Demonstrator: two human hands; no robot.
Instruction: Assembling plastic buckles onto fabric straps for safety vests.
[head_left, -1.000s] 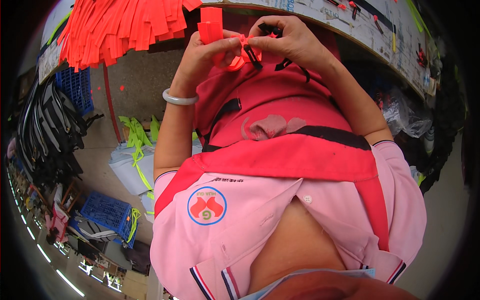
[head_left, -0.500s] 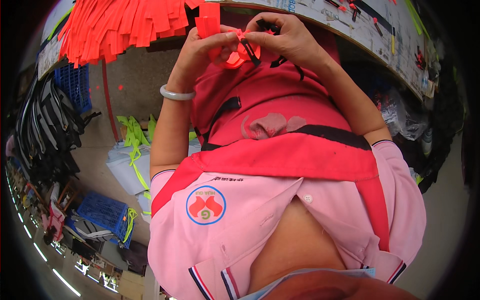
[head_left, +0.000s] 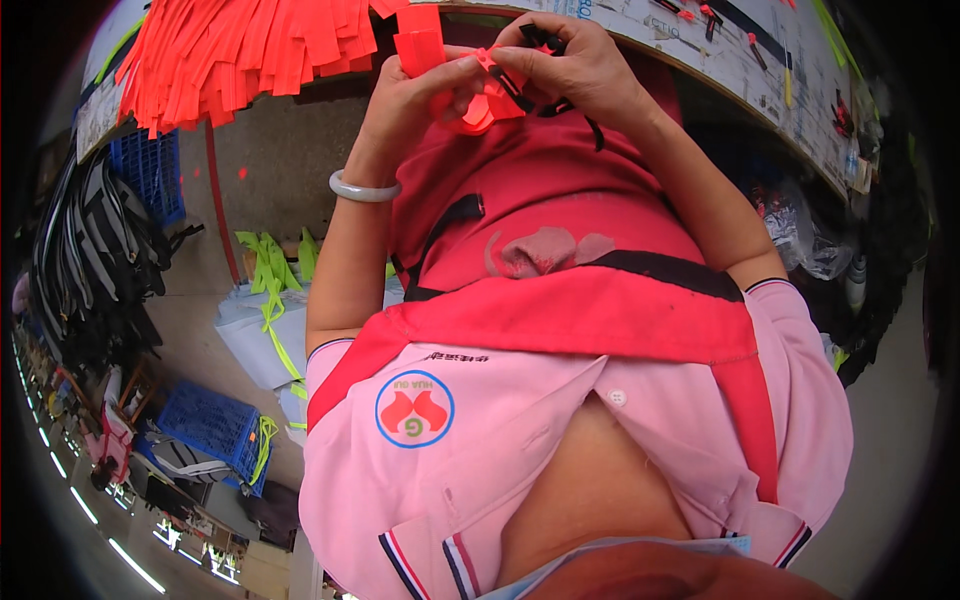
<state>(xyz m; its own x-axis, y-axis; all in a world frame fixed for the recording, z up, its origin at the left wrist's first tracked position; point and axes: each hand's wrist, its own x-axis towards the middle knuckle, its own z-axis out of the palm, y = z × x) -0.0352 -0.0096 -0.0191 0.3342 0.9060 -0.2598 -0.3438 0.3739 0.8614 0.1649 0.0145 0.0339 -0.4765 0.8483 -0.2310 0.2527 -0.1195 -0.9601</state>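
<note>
My left hand (head_left: 420, 92) is closed on a bright orange-red webbing strip (head_left: 418, 42). One end of the strip stands up above the fingers, and a folded loop of it hangs below them. My right hand (head_left: 585, 75) meets it, thumb and fingers pinched on the strip's narrow end beside a slim black clip-like piece (head_left: 511, 90). More black strap pieces (head_left: 560, 106) stick out under and behind the right fingers. Exactly how the black piece and the strip join is hidden by the fingertips. Both hands are above the red apron (head_left: 560, 190) on my lap.
A thick bundle of orange-red strips (head_left: 245, 60) hangs over the table edge at far left. The worktable (head_left: 690, 55) curves across the far side, with small black-and-red pieces (head_left: 755, 50) on it. At left are black straps (head_left: 95, 250) and a blue crate (head_left: 210, 425).
Both hands have shifted slightly, the left one a little to the right. The black piece now slants more between the fingers, and the hanging orange loop has moved slightly right.
</note>
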